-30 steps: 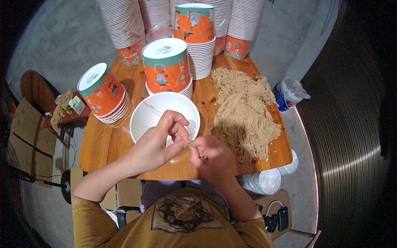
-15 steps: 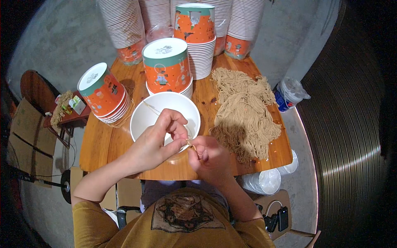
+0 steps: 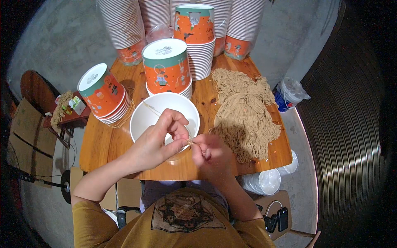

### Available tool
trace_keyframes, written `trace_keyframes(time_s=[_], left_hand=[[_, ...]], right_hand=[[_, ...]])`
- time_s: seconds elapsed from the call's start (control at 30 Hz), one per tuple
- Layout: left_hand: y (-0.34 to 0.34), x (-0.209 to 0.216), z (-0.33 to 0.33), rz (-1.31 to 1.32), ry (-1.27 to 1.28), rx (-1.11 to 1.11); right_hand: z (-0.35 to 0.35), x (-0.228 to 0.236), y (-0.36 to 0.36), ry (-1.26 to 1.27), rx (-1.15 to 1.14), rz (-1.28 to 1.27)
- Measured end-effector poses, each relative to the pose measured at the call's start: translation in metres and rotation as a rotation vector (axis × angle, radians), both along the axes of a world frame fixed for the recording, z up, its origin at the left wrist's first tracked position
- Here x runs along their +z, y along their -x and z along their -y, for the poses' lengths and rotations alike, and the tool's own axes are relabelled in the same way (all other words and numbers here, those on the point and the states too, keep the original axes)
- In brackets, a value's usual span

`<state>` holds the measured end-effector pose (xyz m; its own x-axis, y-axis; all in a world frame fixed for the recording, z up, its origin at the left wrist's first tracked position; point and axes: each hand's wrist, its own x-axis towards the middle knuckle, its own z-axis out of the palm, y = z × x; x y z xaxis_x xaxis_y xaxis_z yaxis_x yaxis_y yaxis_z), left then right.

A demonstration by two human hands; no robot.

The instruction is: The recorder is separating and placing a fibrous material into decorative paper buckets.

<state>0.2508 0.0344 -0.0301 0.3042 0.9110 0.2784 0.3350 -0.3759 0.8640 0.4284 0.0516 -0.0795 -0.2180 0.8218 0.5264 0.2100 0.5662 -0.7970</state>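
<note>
My left hand (image 3: 159,140) is closed in a pinch on a thin tan string (image 3: 151,108), over the front rim of a white paper tub (image 3: 138,120). Part of the string stretches across the tub's mouth; the rest passes behind my fingers. Close beside it, my right hand (image 3: 213,157) is also closed, its fingertips pinching the string where a small tan knot or twist shows between both hands. Motion slightly blurs the right hand. A heap of tan yarn strands (image 3: 244,115) lies on the table to its right.
Stacks of upside-down orange tubs stand at the left (image 3: 101,93), in the middle (image 3: 167,72) and behind (image 3: 194,29). Plastic-wrapped tub stacks (image 3: 122,25) line the back of the wooden table (image 3: 111,153). A lidded bucket (image 3: 289,93) sits past the right edge.
My right hand has moved slightly right, away from my left fingertips, and has blurred. My left hand keeps its pinch almost in place.
</note>
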Motion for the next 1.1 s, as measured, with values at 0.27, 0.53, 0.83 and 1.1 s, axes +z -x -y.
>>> trace_keyframes(time_s=[0.27,0.53,0.83,1.1], left_hand=[[-0.002,0.0,-0.002,0.032,0.066,0.001],[-0.003,-0.001,0.0,-0.099,0.018,0.017],[-0.003,-0.002,0.001,-0.349,-0.218,0.135],[-0.002,0.002,0.003,-0.382,-0.186,0.137]], right_hand=[[-0.005,0.004,0.0,-0.139,-0.041,0.125],[-0.004,-0.001,0.001,0.055,-0.003,0.008],[-0.002,0.001,0.001,0.216,0.061,-0.05],[-0.002,-0.008,-0.005,0.283,0.07,-0.097]])
